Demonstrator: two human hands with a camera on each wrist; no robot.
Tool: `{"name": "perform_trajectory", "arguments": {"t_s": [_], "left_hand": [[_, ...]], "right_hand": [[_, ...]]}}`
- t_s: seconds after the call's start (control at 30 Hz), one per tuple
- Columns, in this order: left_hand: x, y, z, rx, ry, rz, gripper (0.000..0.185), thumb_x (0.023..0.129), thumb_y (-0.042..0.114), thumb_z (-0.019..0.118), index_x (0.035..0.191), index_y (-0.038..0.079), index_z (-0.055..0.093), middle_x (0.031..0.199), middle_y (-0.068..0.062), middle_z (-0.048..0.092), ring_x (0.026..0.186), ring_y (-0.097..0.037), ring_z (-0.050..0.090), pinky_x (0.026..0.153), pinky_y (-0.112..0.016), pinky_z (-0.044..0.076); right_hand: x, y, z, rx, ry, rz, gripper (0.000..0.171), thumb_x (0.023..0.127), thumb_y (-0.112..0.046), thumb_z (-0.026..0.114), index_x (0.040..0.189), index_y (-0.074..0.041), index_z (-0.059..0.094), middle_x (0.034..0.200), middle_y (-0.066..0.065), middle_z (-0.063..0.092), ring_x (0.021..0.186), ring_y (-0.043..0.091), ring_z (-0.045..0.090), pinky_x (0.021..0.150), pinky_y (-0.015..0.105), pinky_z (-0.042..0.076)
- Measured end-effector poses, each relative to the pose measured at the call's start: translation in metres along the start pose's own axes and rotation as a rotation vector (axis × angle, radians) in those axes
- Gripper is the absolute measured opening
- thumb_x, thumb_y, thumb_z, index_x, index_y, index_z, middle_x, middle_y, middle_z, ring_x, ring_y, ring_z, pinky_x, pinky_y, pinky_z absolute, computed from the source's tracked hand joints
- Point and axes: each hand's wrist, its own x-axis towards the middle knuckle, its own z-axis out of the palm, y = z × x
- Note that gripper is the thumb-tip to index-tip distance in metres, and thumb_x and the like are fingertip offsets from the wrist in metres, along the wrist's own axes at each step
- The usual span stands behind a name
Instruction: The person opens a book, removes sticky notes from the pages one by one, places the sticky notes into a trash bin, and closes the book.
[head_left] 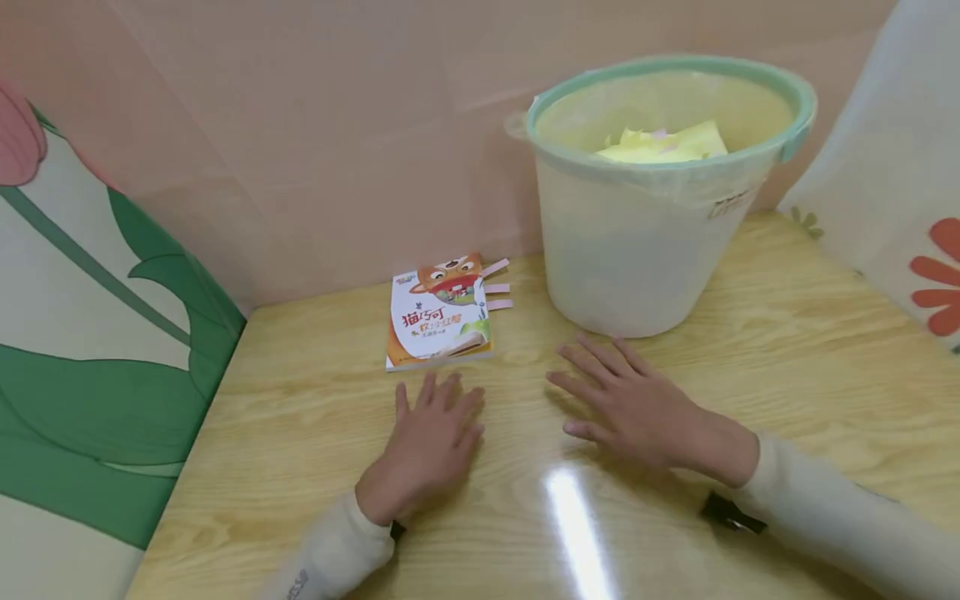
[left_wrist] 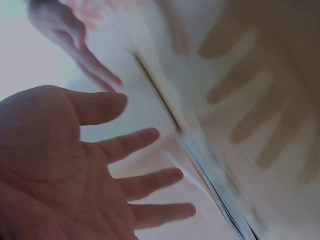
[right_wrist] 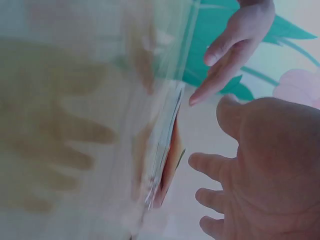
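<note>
My left hand (head_left: 431, 442) hovers palm down over the wooden table with its fingers spread, just in front of a thin picture book (head_left: 442, 321). The book lies flat, its cover showing a cartoon animal, with pink paper tabs (head_left: 498, 289) sticking out of its right side. My right hand (head_left: 637, 408), fingers likewise spread, is over the table in front of a bucket (head_left: 630, 250). Both palms show bare in the wrist views, the left palm (left_wrist: 45, 150) and the right palm (right_wrist: 280, 165) holding nothing.
The bucket is whitish with a green rim (head_left: 720, 62) and a clear liner, and crumpled yellow paper (head_left: 667, 146) sits inside. A pinkish cloth wall (head_left: 315, 125) stands behind the table (head_left: 300, 417). Flower-patterned panels flank it left and right.
</note>
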Motion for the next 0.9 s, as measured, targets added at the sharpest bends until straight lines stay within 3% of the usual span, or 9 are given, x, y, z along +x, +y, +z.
{"name": "perform_trajectory", "arguments": {"t_s": [0.1, 0.27, 0.47, 0.63, 0.77, 0.9], "left_hand": [[0.012, -0.018, -0.008, -0.047, 0.025, -0.058, 0.048, 0.103, 0.039, 0.048, 0.148, 0.024, 0.046, 0.159, -0.014, 0.035, 0.15, -0.046, 0.023, 0.113, -0.075, 0.014], [0.028, -0.047, -0.016, -0.121, -0.019, -0.105, 0.054, 0.103, 0.038, 0.05, 0.153, 0.023, 0.038, 0.164, -0.017, 0.023, 0.152, -0.047, 0.013, 0.115, -0.071, 0.016], [0.038, -0.075, -0.021, -0.079, -0.099, -0.135, 0.057, 0.103, 0.037, 0.049, 0.156, 0.023, 0.034, 0.167, -0.015, 0.015, 0.152, -0.048, 0.008, 0.114, -0.073, 0.017], [0.036, -0.084, -0.017, -0.054, -0.171, -0.13, 0.061, 0.103, 0.037, 0.049, 0.158, 0.022, 0.028, 0.168, -0.015, 0.013, 0.152, -0.049, 0.01, 0.115, -0.07, 0.021], [0.034, -0.084, -0.01, -0.051, -0.155, -0.116, 0.061, 0.103, 0.037, 0.049, 0.158, 0.019, 0.03, 0.167, -0.016, 0.016, 0.15, -0.051, 0.013, 0.113, -0.068, 0.027], [0.036, -0.082, -0.005, -0.078, -0.129, -0.119, 0.063, 0.102, 0.037, 0.051, 0.158, 0.017, 0.03, 0.167, -0.018, 0.015, 0.149, -0.054, 0.011, 0.109, -0.069, 0.032]], "right_hand": [[0.012, 0.007, -0.002, 0.0, 0.0, 0.008, 0.062, 0.099, -0.055, 0.05, 0.151, -0.021, 0.045, 0.164, 0.011, 0.028, 0.153, 0.037, 0.019, 0.12, 0.061, 0.016], [0.039, 0.007, 0.002, 0.048, -0.035, -0.019, 0.065, 0.097, -0.053, 0.056, 0.15, -0.018, 0.045, 0.164, 0.013, 0.028, 0.153, 0.04, 0.018, 0.119, 0.064, 0.018], [0.082, 0.005, 0.009, 0.226, -0.131, -0.033, 0.068, 0.1, -0.051, 0.052, 0.157, -0.019, 0.033, 0.168, 0.011, 0.017, 0.155, 0.038, 0.009, 0.121, 0.061, 0.016], [0.119, 0.0, 0.022, 0.422, -0.184, -0.058, 0.073, 0.101, -0.052, 0.049, 0.16, -0.019, 0.023, 0.17, 0.006, 0.007, 0.157, 0.034, 0.001, 0.123, 0.058, 0.013], [0.138, 0.003, 0.039, 0.568, -0.274, -0.086, 0.071, 0.102, -0.053, 0.045, 0.16, -0.021, 0.019, 0.17, 0.002, 0.004, 0.157, 0.032, -0.004, 0.124, 0.057, 0.01], [0.141, 0.019, 0.058, 0.66, -0.339, -0.08, 0.064, 0.103, -0.051, 0.044, 0.159, -0.034, 0.02, 0.169, -0.008, 0.004, 0.157, 0.022, -0.005, 0.125, 0.054, 0.009]]}}
